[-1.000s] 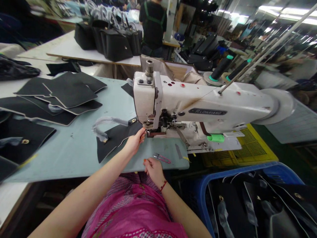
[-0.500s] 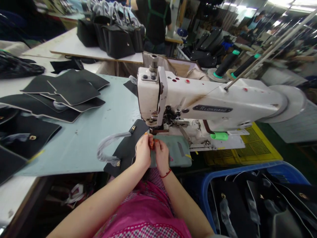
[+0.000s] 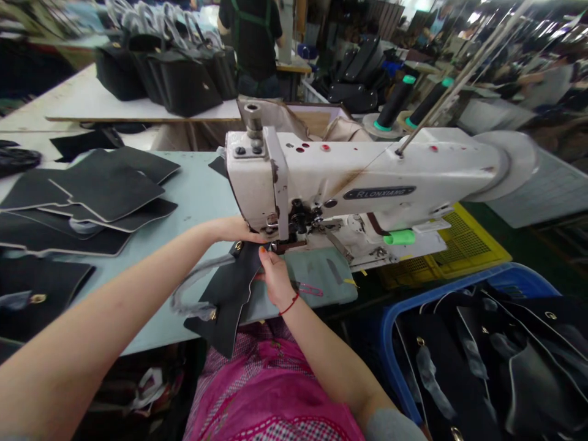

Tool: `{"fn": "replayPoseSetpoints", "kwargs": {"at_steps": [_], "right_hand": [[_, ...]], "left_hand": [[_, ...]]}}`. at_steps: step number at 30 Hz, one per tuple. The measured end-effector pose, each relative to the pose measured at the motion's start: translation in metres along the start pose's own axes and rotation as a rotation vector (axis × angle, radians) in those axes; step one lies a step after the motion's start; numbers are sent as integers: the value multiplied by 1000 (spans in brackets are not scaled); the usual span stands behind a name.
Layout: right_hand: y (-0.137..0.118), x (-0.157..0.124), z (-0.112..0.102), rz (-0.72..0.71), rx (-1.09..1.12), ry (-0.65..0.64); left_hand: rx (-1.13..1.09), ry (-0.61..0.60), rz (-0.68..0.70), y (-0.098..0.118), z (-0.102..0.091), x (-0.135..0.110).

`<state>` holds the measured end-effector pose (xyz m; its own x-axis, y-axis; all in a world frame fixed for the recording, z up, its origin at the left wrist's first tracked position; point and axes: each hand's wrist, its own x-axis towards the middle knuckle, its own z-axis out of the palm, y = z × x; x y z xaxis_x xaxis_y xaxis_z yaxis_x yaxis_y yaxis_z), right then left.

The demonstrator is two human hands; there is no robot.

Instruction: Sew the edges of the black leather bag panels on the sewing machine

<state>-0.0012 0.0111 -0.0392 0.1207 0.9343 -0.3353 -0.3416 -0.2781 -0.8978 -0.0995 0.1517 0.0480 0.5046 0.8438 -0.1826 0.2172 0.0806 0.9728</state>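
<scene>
Left hand [image 3: 234,229] forward; panel [image 3: 229,288] on table [image 3: 193,190]

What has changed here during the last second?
Left hand moved up beside the machine, onto the panel. Right hand went from the snips to the panel's edge and holds it. The panel slid partly over the table edge. Machine and stacks unchanged.

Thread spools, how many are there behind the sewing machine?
2. Left spool and right spool stand side by side behind the machine, near its right end. Others may be hidden behind it.
</scene>
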Motion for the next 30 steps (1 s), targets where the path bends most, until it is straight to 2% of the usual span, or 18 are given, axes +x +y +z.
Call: {"fn": "replayPoseSetpoints", "kwargs": {"at_steps": [3, 7, 10, 13, 21, 24, 26, 30], "right_hand": [[6, 2, -2, -73, -86, 63], [6, 4, -5, -221, -310, 137], [1, 2, -9, -278, -437, 130], [-5, 1, -17, -281, -457, 94], [-27, 10, -42, -219, -522, -34], [-35, 16, -46, -186, -508, -96], [-42, 15, -50, -160, -491, -143], [-56, -6, -64, -115, -473, -299]], "left_hand": [[2, -168, -68, -3, 6, -1], [-90, -123, -103, -12, 7, -7], [-96, -151, -126, -19, 8, -10], [-109, -173, -134, -26, 11, -15], [-134, -77, -122, -33, 25, -33], [-99, -14, -98, -36, 30, -35], [-3, 72, -35, -42, 32, -41], [312, 425, 203, -70, 36, -78]]}}
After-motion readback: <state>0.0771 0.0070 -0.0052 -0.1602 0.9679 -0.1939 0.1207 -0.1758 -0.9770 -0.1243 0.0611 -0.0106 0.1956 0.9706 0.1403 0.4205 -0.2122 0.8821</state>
